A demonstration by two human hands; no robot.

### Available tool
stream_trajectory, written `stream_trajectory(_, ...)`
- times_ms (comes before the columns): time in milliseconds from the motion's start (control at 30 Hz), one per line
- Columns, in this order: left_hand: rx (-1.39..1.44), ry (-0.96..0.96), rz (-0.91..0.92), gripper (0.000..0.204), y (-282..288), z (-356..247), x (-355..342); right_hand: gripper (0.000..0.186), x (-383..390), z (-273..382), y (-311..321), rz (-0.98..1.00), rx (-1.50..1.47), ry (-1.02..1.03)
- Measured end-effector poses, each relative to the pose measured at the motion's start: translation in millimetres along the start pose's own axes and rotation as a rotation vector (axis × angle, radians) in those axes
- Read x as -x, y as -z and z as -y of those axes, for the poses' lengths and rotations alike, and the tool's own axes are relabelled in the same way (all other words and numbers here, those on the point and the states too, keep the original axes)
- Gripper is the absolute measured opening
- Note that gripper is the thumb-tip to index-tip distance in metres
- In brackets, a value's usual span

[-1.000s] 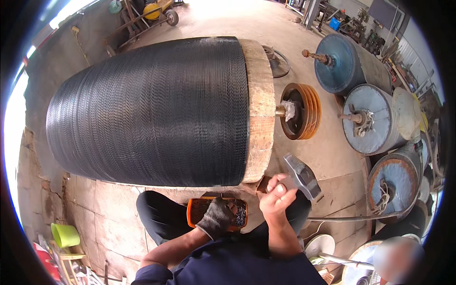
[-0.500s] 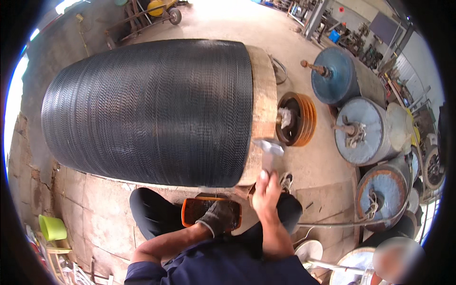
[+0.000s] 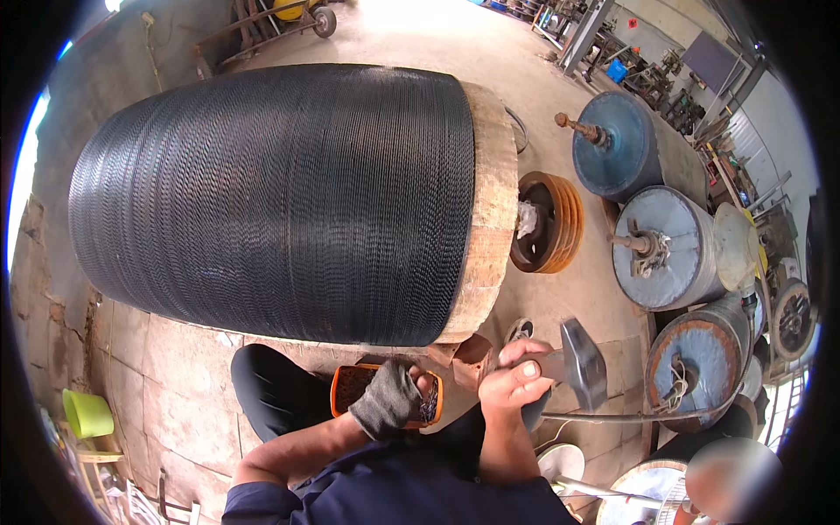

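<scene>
My right hand, bare, is closed around the handle of a hammer, whose metal head points right, away from the drum. My left hand, in a grey glove with bare fingertips, is over an orange tray. Its fingers are drawn together, and what they hold, if anything, cannot be made out. Small dark slivers, perhaps nails, fill the tray between my legs. Before me lies a large drum covered in fine black ridges. Its right end shows pale bare wood.
An orange-brown grooved pulley sits at the drum's right end. Several blue-grey metal drums with shafts, one of them a blue drum, line the right side. A lime-green bucket stands at the lower left. Part of a wheelbarrow shows at the back.
My right hand has lowered and turned the hammer, its head swinging from the drum's wooden end out to the right. My left hand has risen slightly in the tray, fingertips now showing.
</scene>
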State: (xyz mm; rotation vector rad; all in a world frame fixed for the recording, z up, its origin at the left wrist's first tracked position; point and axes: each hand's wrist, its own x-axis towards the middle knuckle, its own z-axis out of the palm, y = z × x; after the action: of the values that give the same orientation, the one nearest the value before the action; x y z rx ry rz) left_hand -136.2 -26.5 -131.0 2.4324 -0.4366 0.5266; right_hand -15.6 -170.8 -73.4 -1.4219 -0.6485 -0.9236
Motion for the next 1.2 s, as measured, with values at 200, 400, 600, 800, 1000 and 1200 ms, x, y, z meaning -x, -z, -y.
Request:
stream_trajectory(200,-0.428,-0.143,-0.183,0.056,66.1,12.0,-42.5,0.018,0.0,0.4,7.5,0.538,0.492,-0.217)
stream_trajectory(400,-0.639,-0.182,-0.491,0.061,116.3,63.6,-95.6,0.023,7.6,-7.9,10.0,0.404,0.556,-0.009)
stream_trajectory(600,-0.651,-0.135,-0.550,0.054,116.8,73.4,-107.0,0.017,8.5,7.0,14.1,0.352,0.187,-0.432)
stream_trajectory(800,-0.690,-0.128,-0.548,0.051,121.8,73.5,-108.8,0.019,7.5,-11.2,-2.7,0.511,0.522,-0.411)
stream_trajectory(1000,-0.733,-0.110,-0.638,0.047,119.4,82.3,-124.5,0.024,7.1,-8.7,15.6,0.386,0.325,-0.163)
stream_trajectory(1200,-0.354,-0.165,-0.579,0.053,88.1,32.1,-118.8,0.022,25.7,-23.3,18.6,0.594,0.587,-0.430)
